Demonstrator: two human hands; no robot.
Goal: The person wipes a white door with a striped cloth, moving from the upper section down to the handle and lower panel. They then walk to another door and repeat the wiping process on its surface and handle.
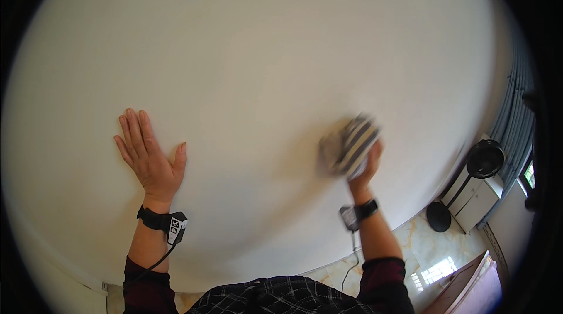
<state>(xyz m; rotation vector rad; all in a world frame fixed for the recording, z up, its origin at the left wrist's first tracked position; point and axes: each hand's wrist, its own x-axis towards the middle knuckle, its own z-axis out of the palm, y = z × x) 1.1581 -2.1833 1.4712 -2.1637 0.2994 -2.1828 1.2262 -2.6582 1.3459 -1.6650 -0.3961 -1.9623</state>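
My left hand (151, 160) lies flat against a pale, plain wall (246, 72), its fingers spread and nothing in it. To the right, my right hand (367, 164) grips a bunched cloth (352, 144) with dark and cream stripes, close to the wall; the cloth hides most of the fingers, and both are blurred. Whether the cloth touches the wall cannot be told. Each wrist wears a black strap with a small wired device.
At the right, a black pedestal fan (485, 158) stands by a white cabinet (477, 201) and blue-grey curtains (514, 107). A bed or similar furniture edge (473, 287) juts in at the lower right above the marble-patterned floor (415, 243).
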